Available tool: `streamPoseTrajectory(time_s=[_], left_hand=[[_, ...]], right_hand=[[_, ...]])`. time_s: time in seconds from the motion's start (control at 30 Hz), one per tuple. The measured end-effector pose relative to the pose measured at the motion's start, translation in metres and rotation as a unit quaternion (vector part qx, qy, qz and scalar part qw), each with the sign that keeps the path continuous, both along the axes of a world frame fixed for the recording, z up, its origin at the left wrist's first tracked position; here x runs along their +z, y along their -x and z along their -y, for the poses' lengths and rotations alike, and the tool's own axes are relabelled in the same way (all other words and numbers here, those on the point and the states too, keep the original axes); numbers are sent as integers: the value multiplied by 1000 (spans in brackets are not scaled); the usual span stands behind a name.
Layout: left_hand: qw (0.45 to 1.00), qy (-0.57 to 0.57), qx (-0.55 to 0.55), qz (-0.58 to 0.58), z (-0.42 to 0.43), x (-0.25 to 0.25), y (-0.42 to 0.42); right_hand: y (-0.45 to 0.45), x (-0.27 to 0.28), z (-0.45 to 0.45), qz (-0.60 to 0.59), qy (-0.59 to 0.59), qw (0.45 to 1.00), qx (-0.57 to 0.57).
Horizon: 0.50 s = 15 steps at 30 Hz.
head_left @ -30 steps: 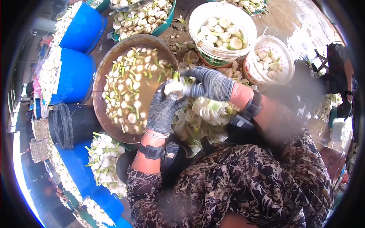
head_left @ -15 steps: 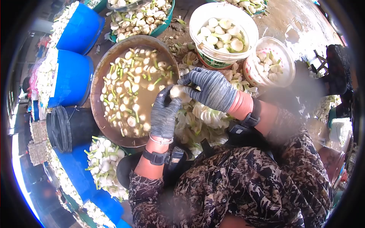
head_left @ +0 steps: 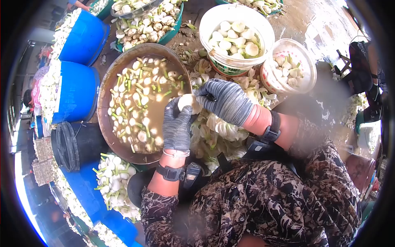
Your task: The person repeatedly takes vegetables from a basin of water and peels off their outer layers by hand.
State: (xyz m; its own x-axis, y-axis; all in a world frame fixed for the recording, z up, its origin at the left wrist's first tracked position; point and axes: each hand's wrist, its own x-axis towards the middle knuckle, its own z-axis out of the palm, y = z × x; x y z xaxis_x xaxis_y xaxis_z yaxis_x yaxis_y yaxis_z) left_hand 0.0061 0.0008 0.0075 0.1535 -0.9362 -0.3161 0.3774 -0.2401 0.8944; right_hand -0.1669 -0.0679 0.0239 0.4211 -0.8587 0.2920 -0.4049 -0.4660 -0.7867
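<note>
In front of my body, my left hand [head_left: 177, 126], in a grey knit glove, grips a pale garlic bulb [head_left: 187, 103] between thumb and fingers. From the other side my right hand [head_left: 227, 100], gloved alike, has its fingers curled and pinched at the bulb's right edge; its fingertips are partly hidden. Just left of the bulb stands a wide brown basin [head_left: 103, 94] of cloudy water, with many bulbs and green stem pieces floating in it. Under my hands lies a heap of stripped leaves and peels [head_left: 220, 131].
Beyond my hands stand a white bucket [head_left: 205, 31] of cleaned bulbs and a smaller white pail [head_left: 309, 78] with some bulbs. Blue tubs [head_left: 78, 92] heaped with bulbs and a black bucket [head_left: 88, 144] line the left. A teal tub [head_left: 175, 31] holds unpeeled bulbs.
The bulb has turned in my left hand and shows a broader pale face. My right fingers have curled in tighter beside it. The whole view has shifted slightly.
</note>
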Motion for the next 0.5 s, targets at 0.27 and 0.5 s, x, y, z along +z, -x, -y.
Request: streamPoseTrajectory(time_s=[0.27, 0.5], left_hand=[[978, 39, 6, 206, -5, -12, 4], [991, 86, -24, -104, -5, 11, -11]], right_hand=[[-12, -2, 2, -42, 26, 998, -27], [7, -41, 40, 48, -200, 974, -100]])
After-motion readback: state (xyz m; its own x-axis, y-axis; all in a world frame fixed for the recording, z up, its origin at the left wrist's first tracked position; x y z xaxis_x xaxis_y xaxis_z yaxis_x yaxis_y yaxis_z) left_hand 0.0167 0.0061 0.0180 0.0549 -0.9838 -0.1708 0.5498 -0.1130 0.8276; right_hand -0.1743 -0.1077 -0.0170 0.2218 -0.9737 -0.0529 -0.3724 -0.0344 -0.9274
